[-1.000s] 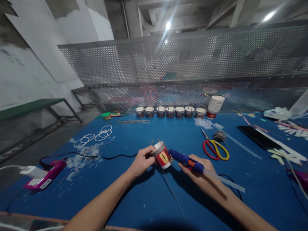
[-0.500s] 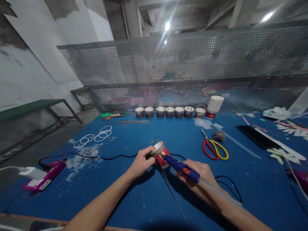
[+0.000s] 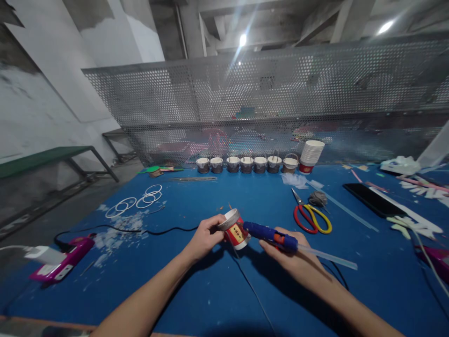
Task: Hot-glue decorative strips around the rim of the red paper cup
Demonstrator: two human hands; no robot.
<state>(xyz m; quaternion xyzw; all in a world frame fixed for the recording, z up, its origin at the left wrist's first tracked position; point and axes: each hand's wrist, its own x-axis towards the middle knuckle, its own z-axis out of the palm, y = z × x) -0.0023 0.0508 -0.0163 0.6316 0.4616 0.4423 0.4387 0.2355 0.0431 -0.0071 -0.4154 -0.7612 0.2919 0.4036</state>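
A red and white paper cup (image 3: 236, 234), tilted, has grey cord wound around its rim. My left hand (image 3: 206, 236) is closed on the cup's left side near the rim. In my right hand (image 3: 286, 250) is a blue glue gun (image 3: 268, 235) with a clear glue stick (image 3: 329, 258) out of its back. The gun's nozzle end is at the cup's right side; whether it touches cannot be told. A grey cord (image 3: 253, 291) runs from the cup down toward the table's front edge.
Several grey-wrapped cups (image 3: 246, 165) and a cup stack (image 3: 311, 157) line the back. Scissors (image 3: 312, 218), grey yarn (image 3: 318, 198) and a phone (image 3: 373, 199) lie right. White rings (image 3: 149, 196) and a magenta power strip (image 3: 65, 262) are left.
The glue gun has swung more level and its nozzle end has moved right, off the cup's front. The yellow label on the cup now shows. My left hand has barely moved.
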